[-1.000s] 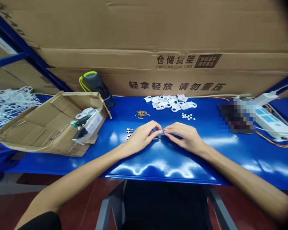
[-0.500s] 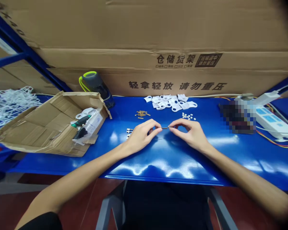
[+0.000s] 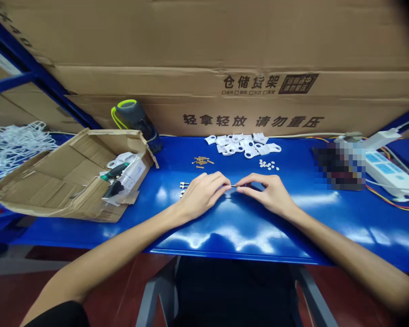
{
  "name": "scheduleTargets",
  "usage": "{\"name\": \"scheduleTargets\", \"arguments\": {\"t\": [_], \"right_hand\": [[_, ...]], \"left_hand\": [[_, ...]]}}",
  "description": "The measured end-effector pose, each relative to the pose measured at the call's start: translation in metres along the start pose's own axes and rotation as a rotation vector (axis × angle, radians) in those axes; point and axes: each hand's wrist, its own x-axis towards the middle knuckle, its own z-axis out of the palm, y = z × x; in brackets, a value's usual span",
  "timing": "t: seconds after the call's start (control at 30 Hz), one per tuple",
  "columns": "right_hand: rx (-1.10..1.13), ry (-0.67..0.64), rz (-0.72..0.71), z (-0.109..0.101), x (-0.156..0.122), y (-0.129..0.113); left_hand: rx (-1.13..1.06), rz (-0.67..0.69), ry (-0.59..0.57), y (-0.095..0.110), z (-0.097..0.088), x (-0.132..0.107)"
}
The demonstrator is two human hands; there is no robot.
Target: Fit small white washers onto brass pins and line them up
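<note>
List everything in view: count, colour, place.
Cardboard box: one, brown, bench left
Screwdriver: one, green, inside box
Bottle: one, grey, behind box
Mesh: heap, white, far left
Cartons: stacked, brown, behind bench
Bench: one, blue, centre
Plastic parts: many, white, back
Small pieces: many, white, nearby
Strips: several, tan, bench back
Screws: few, silver, near left hand
Power strip: one, white, right
Pin: one, silver, between fingers
Left hand: fingers on pin
Right hand: fingers on pin

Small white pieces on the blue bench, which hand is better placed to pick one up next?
Right, probably: the right hand sits nearly straight in front of the small white pieces, while the left hand is farther away. Both hands currently pinch the small metal pin.
</note>
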Motion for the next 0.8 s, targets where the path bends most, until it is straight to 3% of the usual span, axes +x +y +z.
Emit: {"name": "scheduleTargets", "arguments": {"t": [0.2, 0.4, 0.53, 0.67, 0.8], "right_hand": [[-0.018, 0.003, -0.125, 0.0016, 0.0005, 0.0037], [0.049, -0.057, -0.243, -0.0003, 0.0011, 0.0068], [0.111, -0.106, -0.161, -0.0009, 0.0004, 0.0066], [0.078, -0.031, -0.033, 0.0011, 0.0005, 0.0041], [-0.044, -0.019, -0.063, 0.0048, -0.0003, 0.0036]], "left_hand": [[0.041, 0.021, -0.015, -0.0013, -0.0006, 0.0000], [-0.059, 0.009, -0.068, -0.0039, 0.0007, -0.0005], [-0.171, 0.032, -0.118, -0.0056, 0.0005, -0.0005], [-0.194, 0.031, -0.087, -0.0070, 0.0007, -0.0005], [-0.145, 0.011, -0.061, -0.0062, 0.0040, -0.0020]]}}
